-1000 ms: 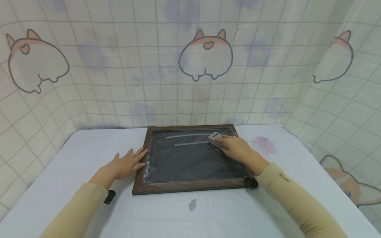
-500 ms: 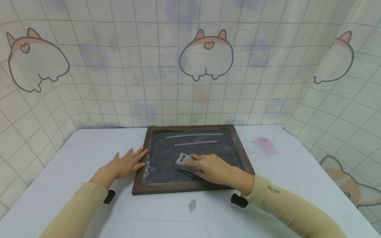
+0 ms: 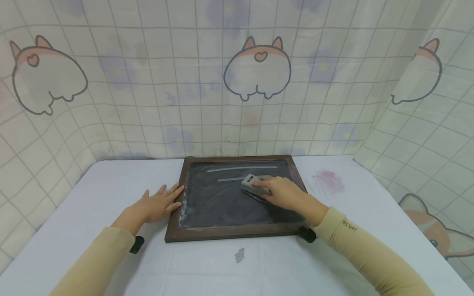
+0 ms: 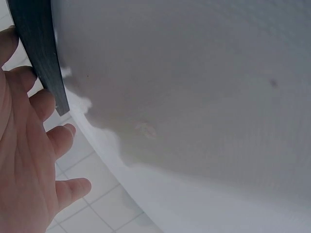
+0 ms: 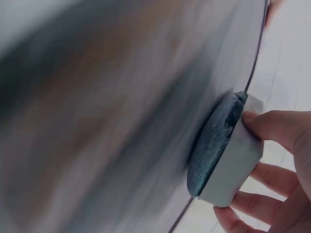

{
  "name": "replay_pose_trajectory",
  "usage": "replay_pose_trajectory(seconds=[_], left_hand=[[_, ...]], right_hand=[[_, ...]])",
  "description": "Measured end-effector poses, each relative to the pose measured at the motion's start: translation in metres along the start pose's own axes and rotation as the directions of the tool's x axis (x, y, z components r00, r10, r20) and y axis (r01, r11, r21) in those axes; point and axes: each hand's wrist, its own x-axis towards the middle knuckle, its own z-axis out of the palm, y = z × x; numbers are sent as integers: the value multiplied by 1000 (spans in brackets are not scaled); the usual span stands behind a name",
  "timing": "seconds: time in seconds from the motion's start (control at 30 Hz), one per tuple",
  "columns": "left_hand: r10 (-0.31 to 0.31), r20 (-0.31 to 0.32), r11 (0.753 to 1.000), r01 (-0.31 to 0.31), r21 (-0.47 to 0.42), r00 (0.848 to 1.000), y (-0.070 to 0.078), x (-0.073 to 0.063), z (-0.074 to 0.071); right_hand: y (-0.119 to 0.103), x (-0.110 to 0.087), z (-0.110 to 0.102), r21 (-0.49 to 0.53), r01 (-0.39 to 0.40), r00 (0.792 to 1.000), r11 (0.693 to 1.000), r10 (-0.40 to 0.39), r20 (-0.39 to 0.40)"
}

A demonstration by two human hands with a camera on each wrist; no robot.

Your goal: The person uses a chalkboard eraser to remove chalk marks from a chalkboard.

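A wood-framed chalkboard (image 3: 229,205) lies on the white table, two pale chalk lines (image 3: 244,168) across its upper part. My right hand (image 3: 283,192) grips a grey chalkboard eraser (image 3: 255,185) near the right end of the lower line, partly covering that line. Seen from the right wrist, thumb and fingers pinch the light body of the eraser (image 5: 238,160), its dark felt side against the board. With fingers spread, my left hand (image 3: 153,206) rests on the left side of the frame; the left wrist view shows its fingertips touching the dark frame edge (image 4: 41,53).
The white table (image 3: 207,267) carries a grey patch (image 3: 239,255) in front of the board and a pinkish smudge (image 3: 328,181) to its right. A cloth curtain (image 3: 207,119) with a grid and animal prints hangs behind and at both sides.
My right hand swept the eraser from the upper right down to the lower middle of the board, then back up and right. Both chalk lines still show. The left hand stayed in place.
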Motion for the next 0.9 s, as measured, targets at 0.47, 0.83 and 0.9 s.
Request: replay_pose_trajectory(seconds=[0.47, 0.83, 0.9], left_hand=[[3, 6, 1000, -3, 0, 1000, -2, -1, -1], [2, 3, 1000, -2, 9, 1000, -1, 0, 0], [3, 6, 1000, -3, 10, 1000, -1, 1, 1]], right_hand=[[55, 7, -20, -69, -336, 941, 939, 338, 5], [21, 37, -5, -165, -278, 959, 946, 282, 0], [14, 44, -1, -162, -274, 960, 948, 279, 7]])
